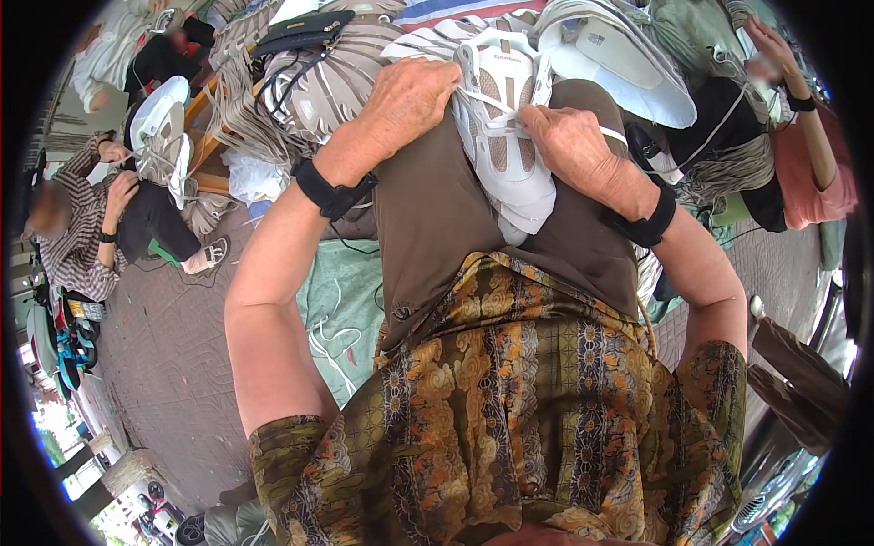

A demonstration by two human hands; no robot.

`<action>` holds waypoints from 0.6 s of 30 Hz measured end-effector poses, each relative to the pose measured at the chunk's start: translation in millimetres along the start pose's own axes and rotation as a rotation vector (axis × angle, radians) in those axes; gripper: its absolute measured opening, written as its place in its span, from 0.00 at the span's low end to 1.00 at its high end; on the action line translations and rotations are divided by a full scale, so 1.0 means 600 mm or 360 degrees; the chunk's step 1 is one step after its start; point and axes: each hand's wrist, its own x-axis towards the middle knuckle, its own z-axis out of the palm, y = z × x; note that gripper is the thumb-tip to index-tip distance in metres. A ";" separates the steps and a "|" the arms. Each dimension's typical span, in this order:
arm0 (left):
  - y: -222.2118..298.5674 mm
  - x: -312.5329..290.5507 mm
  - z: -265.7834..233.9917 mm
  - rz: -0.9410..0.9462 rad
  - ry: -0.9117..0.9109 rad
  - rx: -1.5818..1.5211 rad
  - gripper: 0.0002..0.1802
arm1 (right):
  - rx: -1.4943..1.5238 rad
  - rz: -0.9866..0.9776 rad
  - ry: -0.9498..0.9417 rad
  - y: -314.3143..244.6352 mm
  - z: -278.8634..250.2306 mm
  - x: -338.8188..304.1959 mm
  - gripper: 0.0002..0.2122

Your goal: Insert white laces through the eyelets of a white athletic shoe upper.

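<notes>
"So, where is the shoe (499, 173) lying?"

"Between the thighs (423, 205); the left hand (407, 98) and right hand (575, 144) are each pinching the lace (487, 102)."

"How is it handling?"

"Probably light, yielding at the mesh (497, 153), stiffer at the toe (526, 202); its sides (467, 129) are likely offering good hold."

"Any writing?"

"Small dark lettering (508, 58) is showing on the tongue (506, 44)."
</notes>
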 end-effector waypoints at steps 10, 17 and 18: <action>0.019 -0.010 0.008 0.0113 0.0174 -0.0019 0.05 | 0.1629 0.0162 -0.0623 -0.035 -0.078 -0.001 0.05; 0.011 -0.012 0.010 0.0017 0.0026 -0.0018 0.08 | 0.0787 0.0203 0.0035 0.022 -0.043 -0.011 0.05; 0.010 -0.012 0.008 0.0008 -0.0003 -0.0019 0.08 | 0.0787 0.0203 0.0034 0.021 -0.036 -0.013 0.05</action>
